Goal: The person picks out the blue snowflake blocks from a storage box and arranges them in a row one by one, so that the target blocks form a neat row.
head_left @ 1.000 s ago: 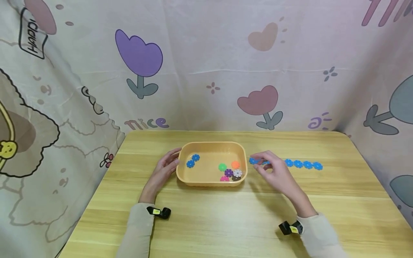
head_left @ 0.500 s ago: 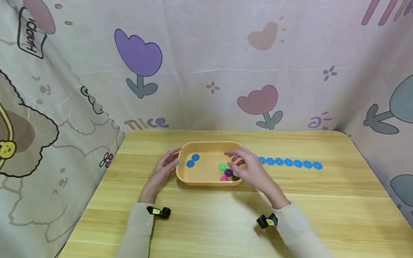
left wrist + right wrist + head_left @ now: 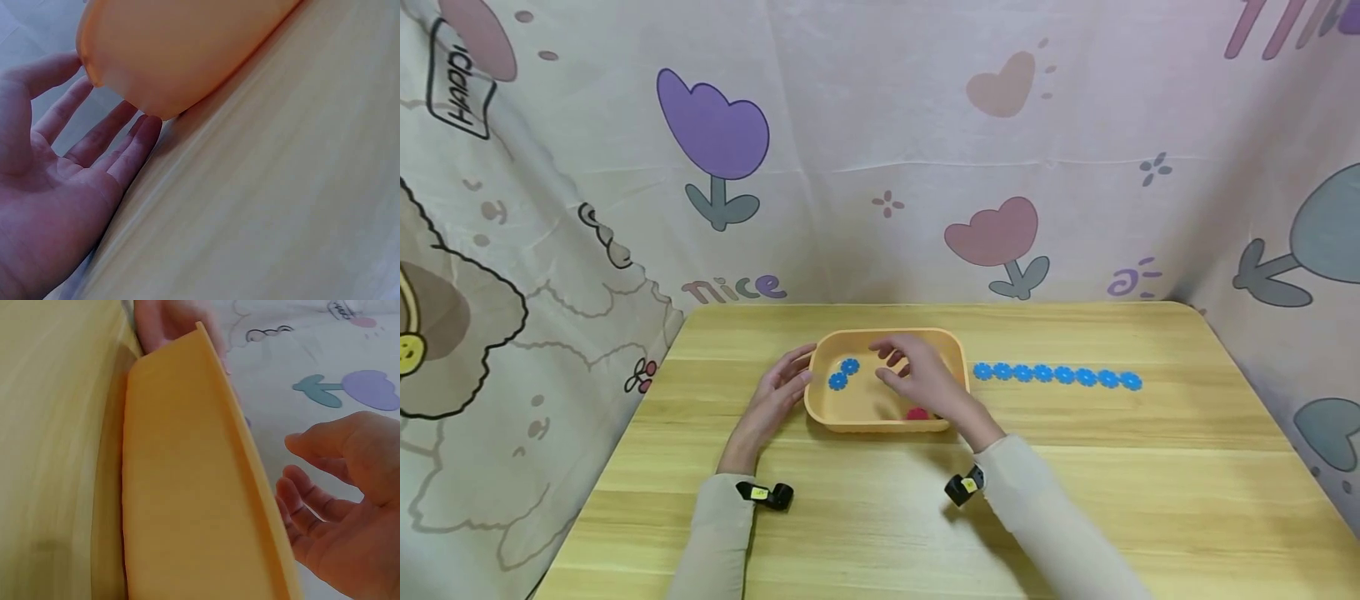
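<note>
A yellow-orange plastic tray (image 3: 882, 426) stands on the table. Two blue flower-shaped discs (image 3: 837, 382) lie near its left end, and a pink disc (image 3: 917, 414) shows by its front wall. My left hand (image 3: 772, 398) touches the tray's left end with fairly straight fingers, clearly seen in the left wrist view. Over the tray's interior hovers my right hand (image 3: 916, 377), thumb and fingers apart and nothing visible between them in the right wrist view. It hides the other coloured discs. On the table to the right lies a line of several blue flower-shaped discs (image 3: 1042, 373).
The wooden table (image 3: 850, 517) extends toward me in front of the tray. A printed curtain (image 3: 850, 125) hangs behind and at both sides. Each sleeve carries a small black wrist camera (image 3: 964, 486).
My right hand has left the near end of the blue row and moved leftward over the tray. A blue disc now lies at the row's left end. The left hand stays at the tray.
</note>
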Demonstrator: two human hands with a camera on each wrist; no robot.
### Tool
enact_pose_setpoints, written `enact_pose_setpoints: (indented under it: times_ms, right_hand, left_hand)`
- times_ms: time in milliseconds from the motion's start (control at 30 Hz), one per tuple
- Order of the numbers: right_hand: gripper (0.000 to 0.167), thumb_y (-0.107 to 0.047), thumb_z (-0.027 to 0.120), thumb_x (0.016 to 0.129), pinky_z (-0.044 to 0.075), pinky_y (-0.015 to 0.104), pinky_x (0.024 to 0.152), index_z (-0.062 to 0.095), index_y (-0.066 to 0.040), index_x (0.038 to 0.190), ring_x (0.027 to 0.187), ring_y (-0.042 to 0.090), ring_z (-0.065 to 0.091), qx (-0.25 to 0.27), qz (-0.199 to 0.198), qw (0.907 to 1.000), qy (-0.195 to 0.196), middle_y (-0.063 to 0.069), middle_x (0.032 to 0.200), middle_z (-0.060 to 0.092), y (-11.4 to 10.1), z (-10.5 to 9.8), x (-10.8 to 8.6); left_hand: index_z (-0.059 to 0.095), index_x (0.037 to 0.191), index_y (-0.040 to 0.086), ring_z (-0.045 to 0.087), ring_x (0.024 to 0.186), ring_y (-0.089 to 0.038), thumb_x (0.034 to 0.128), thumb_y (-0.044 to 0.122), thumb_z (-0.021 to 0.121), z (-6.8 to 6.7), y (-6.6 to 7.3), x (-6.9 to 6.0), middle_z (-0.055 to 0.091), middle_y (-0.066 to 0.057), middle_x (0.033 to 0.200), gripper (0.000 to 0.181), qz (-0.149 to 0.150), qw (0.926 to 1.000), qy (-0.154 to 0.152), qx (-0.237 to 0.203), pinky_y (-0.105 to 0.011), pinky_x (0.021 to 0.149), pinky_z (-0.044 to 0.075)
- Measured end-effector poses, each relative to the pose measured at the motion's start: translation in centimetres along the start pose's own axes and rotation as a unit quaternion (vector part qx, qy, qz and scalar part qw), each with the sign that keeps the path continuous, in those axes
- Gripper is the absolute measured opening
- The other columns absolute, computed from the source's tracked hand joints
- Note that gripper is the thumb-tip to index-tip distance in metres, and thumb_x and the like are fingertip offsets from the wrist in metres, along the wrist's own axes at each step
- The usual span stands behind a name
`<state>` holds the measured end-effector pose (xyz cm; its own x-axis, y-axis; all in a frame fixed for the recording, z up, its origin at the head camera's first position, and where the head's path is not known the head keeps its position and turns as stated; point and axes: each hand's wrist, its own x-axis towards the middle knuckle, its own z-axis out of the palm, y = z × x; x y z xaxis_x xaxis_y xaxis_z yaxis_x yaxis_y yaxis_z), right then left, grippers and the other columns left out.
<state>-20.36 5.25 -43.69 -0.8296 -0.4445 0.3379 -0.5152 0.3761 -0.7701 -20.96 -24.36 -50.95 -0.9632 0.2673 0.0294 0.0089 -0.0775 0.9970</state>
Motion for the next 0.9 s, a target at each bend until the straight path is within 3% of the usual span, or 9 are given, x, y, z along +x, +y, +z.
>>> enact_pose_setpoints:
  times_ms: [167,333,500,700,900]
  right_hand:
    - [0.033,-0.001,0.073,0.092,0.061,0.043,0.075,0.066,0.005,0.124,0.095,0.030,0.065,0.003,-0.006,0.9997,-0.023,0.020,0.108,0.068,0.3,1.7,1.7]
    - [0.032,0.004,0.073,0.090,0.058,0.048,0.086,0.067,0.008,0.121,0.098,0.036,0.065,0.009,-0.004,0.9984,-0.055,0.025,0.110,0.068,0.6,3.3,3.2]
    - [0.030,0.006,0.072,0.088,0.055,0.051,0.093,0.067,0.010,0.118,0.101,0.040,0.064,0.008,0.025,0.9961,-0.084,0.027,0.107,0.068,0.9,4.6,4.2]
    - [0.029,0.003,0.074,0.088,0.053,0.033,0.084,0.070,0.005,0.117,0.093,0.025,0.061,-0.063,0.046,0.9903,-0.115,0.019,0.102,0.068,1.4,6.2,5.0]
    - [0.031,-0.005,0.075,0.092,0.049,0.029,0.080,0.070,0.001,0.122,0.090,0.019,0.053,-0.114,0.069,0.9814,-0.139,0.013,0.102,0.065,1.5,7.3,5.3]
  left_hand:
    - [0.042,0.156,0.011,0.047,0.139,-0.031,0.1061,0.017,0.058,-0.1,0.1,0.0,0.040,-0.021,0.157,0.052,0.000,1.0000,-0.001,-0.003,-0.031,0.105,0.049]
    - [0.042,0.156,0.012,0.047,0.139,-0.030,0.1063,0.016,0.057,-0.1,0.1,0.0,0.040,-0.020,0.158,0.052,-0.002,1.0000,-0.004,-0.006,-0.032,0.105,0.050]
    - [0.043,0.155,0.012,0.048,0.139,-0.030,0.1063,0.016,0.057,0.0,0.0,0.0,0.041,-0.019,0.157,0.051,-0.007,0.9999,-0.003,-0.011,-0.032,0.105,0.050]
    - [0.041,0.156,0.010,0.047,0.139,-0.030,0.1070,0.013,0.055,0.0,0.1,0.0,0.039,-0.020,0.158,0.051,0.000,0.9998,-0.012,-0.015,-0.031,0.105,0.050]
    - [0.044,0.155,0.012,0.047,0.139,-0.030,0.1063,0.013,0.056,-0.1,0.2,-0.1,0.042,-0.017,0.156,0.050,-0.001,0.9998,-0.006,-0.019,-0.032,0.105,0.050]
